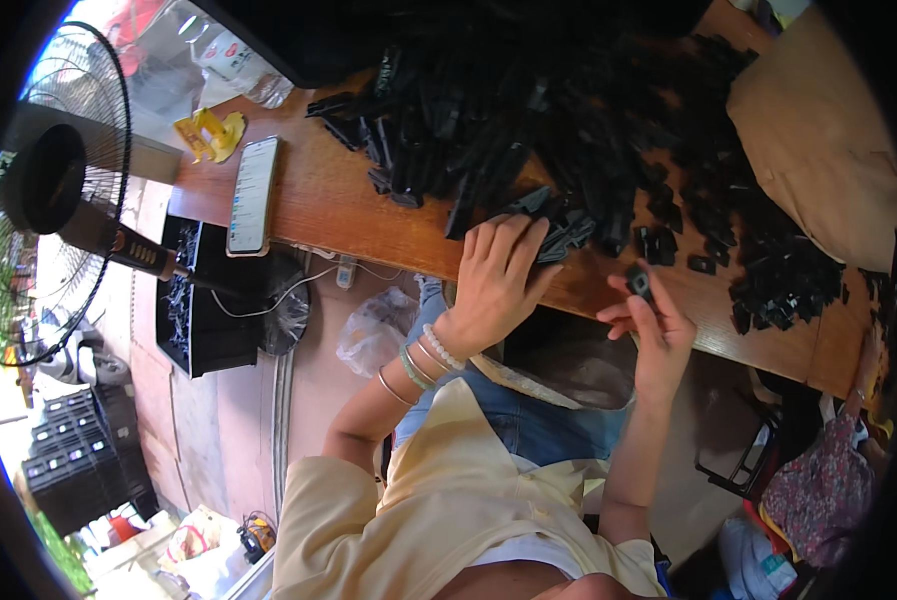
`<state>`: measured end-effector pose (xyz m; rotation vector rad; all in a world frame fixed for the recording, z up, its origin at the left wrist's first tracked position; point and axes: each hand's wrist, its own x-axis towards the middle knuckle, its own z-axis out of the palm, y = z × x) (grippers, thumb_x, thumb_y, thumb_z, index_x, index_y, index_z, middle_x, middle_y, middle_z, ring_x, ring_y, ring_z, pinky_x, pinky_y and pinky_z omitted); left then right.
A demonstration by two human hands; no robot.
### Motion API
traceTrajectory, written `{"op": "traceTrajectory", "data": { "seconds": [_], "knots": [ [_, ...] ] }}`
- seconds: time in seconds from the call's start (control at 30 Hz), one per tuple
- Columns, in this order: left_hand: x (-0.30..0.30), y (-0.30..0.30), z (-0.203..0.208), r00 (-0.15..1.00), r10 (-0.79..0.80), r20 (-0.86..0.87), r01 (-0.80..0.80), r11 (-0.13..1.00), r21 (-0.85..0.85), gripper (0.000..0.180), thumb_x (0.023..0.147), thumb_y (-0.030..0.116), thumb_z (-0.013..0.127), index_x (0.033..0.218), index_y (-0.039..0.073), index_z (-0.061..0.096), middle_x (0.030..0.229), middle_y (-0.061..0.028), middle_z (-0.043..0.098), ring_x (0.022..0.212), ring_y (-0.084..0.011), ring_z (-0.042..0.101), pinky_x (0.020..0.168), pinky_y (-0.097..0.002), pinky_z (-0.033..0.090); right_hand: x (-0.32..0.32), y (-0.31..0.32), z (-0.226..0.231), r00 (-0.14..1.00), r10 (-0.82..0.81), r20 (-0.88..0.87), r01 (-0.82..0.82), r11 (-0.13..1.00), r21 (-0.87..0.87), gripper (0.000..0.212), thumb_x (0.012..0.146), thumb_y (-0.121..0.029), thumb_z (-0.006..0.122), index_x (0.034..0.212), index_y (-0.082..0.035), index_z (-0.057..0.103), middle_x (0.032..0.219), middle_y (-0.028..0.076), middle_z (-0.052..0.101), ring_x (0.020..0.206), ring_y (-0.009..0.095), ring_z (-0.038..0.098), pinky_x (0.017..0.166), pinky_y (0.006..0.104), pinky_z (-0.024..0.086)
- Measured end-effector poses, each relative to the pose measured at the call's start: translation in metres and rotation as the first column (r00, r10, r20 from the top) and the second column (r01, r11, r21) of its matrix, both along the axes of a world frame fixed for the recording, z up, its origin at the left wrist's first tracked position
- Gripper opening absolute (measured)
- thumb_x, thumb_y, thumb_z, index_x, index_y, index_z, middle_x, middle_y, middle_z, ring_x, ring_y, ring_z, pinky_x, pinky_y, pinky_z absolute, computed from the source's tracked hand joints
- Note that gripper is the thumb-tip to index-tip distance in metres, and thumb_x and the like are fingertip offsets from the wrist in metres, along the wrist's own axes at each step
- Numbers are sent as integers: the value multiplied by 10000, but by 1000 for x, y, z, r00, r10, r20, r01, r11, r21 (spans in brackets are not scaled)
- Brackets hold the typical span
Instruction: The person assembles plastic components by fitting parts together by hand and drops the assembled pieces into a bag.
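Note:
My left hand (498,265), with bracelets on its wrist, is at the table's front edge. Its fingers and thumb close round a small cluster of dark plastic parts (566,235) beside the main pile, and the fingertips are partly hidden there. My right hand (660,335) is raised in front of the edge and pinches a small black plastic block (638,282) between thumb and fingers. Long black plastic pieces (488,150) lie heaped beyond both hands. Several small black blocks (656,243) are scattered on the wood near the right hand.
The wooden table (348,215) carries a phone (255,195), a yellow wrapper (208,133) and a plastic bottle (236,65). More small blocks (783,290) are piled at right by a brown bag (818,140). A fan (53,190) stands left, above a black crate (208,330).

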<state>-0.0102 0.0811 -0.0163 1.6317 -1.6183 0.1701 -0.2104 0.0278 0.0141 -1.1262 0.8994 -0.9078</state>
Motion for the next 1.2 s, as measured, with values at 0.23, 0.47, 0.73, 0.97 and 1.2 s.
{"op": "traceTrajectory", "data": {
  "seconds": [0.23, 0.47, 0.73, 0.97, 1.2],
  "knots": [
    [-5, -14, 12, 961, -12, 275, 1, 999, 38, 455, 710, 183, 754, 1094, -23, 624, 1108, -138, 555, 1076, -307, 526, 902, -437, 420, 1, -2, -4, 808, -219, -548, -195, 777, -598, 257, 800, -16, 735, 1054, -16, 690, 857, 62, 560, 767, 189, 515, 636, 297, 440],
    [16, -16, 8, 878, -178, 445, 186, 982, 26, 428, 723, 169, 753, 1063, -55, 622, 1087, -132, 587, 1046, -293, 544, 879, -429, 436, 0, -4, -6, 820, -192, -539, -157, 830, -535, 266, 799, -21, 741, 1060, -16, 694, 874, 57, 571, 772, 195, 524, 635, 302, 443],
    [11, 0, 11, 896, -411, 167, 392, 910, 139, 345, 726, 127, 756, 1009, -28, 636, 1021, -105, 594, 927, -272, 575, 764, -368, 472, -8, -11, -14, 909, -101, -404, -123, 862, -492, 275, 782, 8, 738, 1053, -8, 699, 861, 59, 592, 755, 176, 528, 640, 282, 449],
    [12, -7, 13, 881, -472, 25, 465, 875, 133, 297, 724, 104, 741, 982, -8, 645, 986, -99, 584, 899, -278, 572, 753, -377, 468, -11, -16, -15, 889, 42, -457, -288, 826, -485, 298, 741, 3, 753, 1035, -4, 706, 834, 73, 596, 764, 217, 533, 681, 318, 445],
    [11, -10, 13, 858, -513, -28, 513, 854, 85, 274, 710, 70, 739, 956, -11, 649, 952, -107, 587, 852, -290, 560, 735, -387, 469, -2, -13, -14, 890, 41, -454, -296, 810, -506, 291, 717, -6, 760, 1004, -14, 716, 882, 63, 601, 838, 230, 536, 709, 335, 435]
  ]
}}
